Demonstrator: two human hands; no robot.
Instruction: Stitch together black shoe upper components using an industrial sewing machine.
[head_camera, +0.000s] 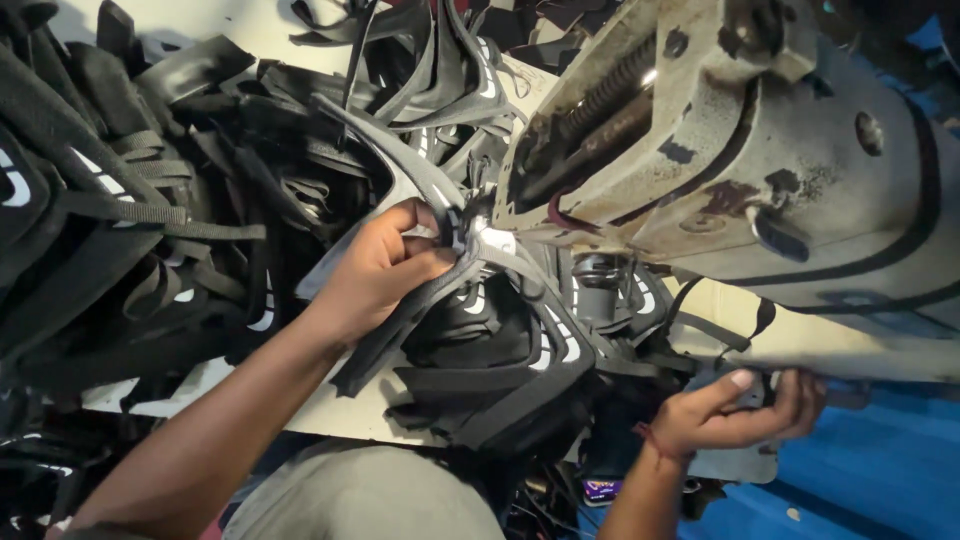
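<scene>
Straps: black fabric strap piece (470, 290), grey-edged with white markings, lies under the head of the sewing machine (740, 150), near the middle of the view, fanning out from the needle area toward the person.
Left hand: left hand (385, 270) pinches the strap piece just left of the needle area, thumb on top, fingers (420, 215) curled around the band and clenched on it.
Right hand: right hand (735, 410) sits lower right, under the machine's arm, at the bench's near edge; its fingers are curled around a dark part there, but what exactly they grasp cannot be told. A red thread band (650, 440) circles that wrist.
Machine: worn cream-coloured body with chipped paint and dark stains, tilted across the upper right of the view; a spring and metal rods show in its open end close above the strap piece.
Pile: heap of similar black strap pieces (150, 210) covers the left of the bench, well apart from the right hand and reaching up to the left hand.
Bench: pale bench (340, 410) shows in bare patches beneath the pieces.
Surroundings: blue surface (880, 470) lies below the bench at lower right; the person's grey garment (370, 500) fills the lower middle.
</scene>
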